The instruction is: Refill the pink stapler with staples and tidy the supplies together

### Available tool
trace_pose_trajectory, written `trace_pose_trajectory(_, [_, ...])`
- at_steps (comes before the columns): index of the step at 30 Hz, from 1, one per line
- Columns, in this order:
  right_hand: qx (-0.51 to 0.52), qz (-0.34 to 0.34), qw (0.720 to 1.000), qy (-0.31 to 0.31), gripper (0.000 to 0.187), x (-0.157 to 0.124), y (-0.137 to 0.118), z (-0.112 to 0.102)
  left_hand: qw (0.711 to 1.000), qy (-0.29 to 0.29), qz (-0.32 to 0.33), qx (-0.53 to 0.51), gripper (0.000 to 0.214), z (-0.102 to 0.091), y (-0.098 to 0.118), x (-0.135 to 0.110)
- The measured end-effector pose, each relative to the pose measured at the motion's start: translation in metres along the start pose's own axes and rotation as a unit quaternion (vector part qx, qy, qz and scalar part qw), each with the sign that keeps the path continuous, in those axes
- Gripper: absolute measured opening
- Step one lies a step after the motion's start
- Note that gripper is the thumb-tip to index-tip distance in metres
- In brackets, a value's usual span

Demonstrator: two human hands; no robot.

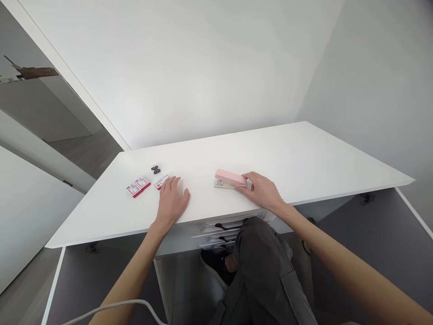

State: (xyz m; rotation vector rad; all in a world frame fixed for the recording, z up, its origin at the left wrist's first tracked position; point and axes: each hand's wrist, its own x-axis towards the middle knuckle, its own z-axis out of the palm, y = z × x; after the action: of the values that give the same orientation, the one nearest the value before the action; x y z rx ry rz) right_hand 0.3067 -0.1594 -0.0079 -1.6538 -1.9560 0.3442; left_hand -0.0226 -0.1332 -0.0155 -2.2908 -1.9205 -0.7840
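Here, a pink stapler (230,177), presumably light, rigid and smooth-shelled, lies on the white tabletop (287,153), its right end, the natural place to take hold, clasped in the right grip (262,190); the left grip (171,201), loosely spread, partly covers a red-and-white card (161,181).

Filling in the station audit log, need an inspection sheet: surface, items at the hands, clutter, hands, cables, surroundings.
Surface: white desk, no spills seen.
Items at the hands: pink stapler, top arm tilted up off its pale base; single packet, red and white, partly covered.
Clutter: two joined packets, red and white; small dark object, too small to identify.
Hands: right hand grips the stapler's rear end; left hand open, fingers over the single packet.
Cables: white cable crosses before the left forearm, ends out of frame.
Surroundings: white wall behind, drawers below.
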Motion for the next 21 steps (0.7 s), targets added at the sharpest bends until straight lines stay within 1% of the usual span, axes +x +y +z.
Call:
trace_pose_trajectory(2, [0.011,0.012,1.000,0.004,0.029,0.000,0.005,0.002,1.000,-0.014,0.003,0.009,0.048,-0.002,-0.003,0.000])
trace_pose_trajectory(5, [-0.002,0.025,1.000,0.019,0.031,0.007,0.008,0.007,0.999,-0.027,0.024,0.018,0.046,-0.006,0.002,0.000])
trace_pose_trajectory(8, [-0.035,0.047,0.998,0.035,0.032,0.016,0.007,0.014,0.999,-0.002,0.027,0.036,0.051,-0.008,0.008,0.001])
trace_pose_trajectory(10, [-0.055,0.055,0.996,0.035,0.032,0.020,0.006,0.017,0.998,0.018,0.008,0.056,0.055,-0.008,0.010,0.002])
trace_pose_trajectory(12, [-0.059,0.058,0.996,0.024,0.031,0.022,0.003,0.019,0.997,0.024,-0.025,0.071,0.059,-0.005,0.010,0.004])
trace_pose_trajectory(14, [-0.046,0.063,0.997,0.009,0.032,0.023,0.000,0.017,0.996,0.013,-0.053,0.076,0.062,-0.001,0.009,0.006])
trace_pose_trajectory(16, [-0.027,0.068,0.997,-0.006,0.038,0.023,-0.002,0.014,0.995,-0.006,-0.065,0.077,0.062,0.002,0.007,0.008])
trace_pose_trajectory(18, [-0.016,0.069,0.997,-0.018,0.044,0.023,-0.005,0.011,0.996,-0.022,-0.057,0.070,0.061,0.002,0.008,0.009])
trace_pose_trajectory(21, [-0.006,0.063,0.998,-0.029,0.050,0.024,-0.006,0.009,0.999,-0.039,-0.013,0.035,0.059,-0.003,0.012,0.011])
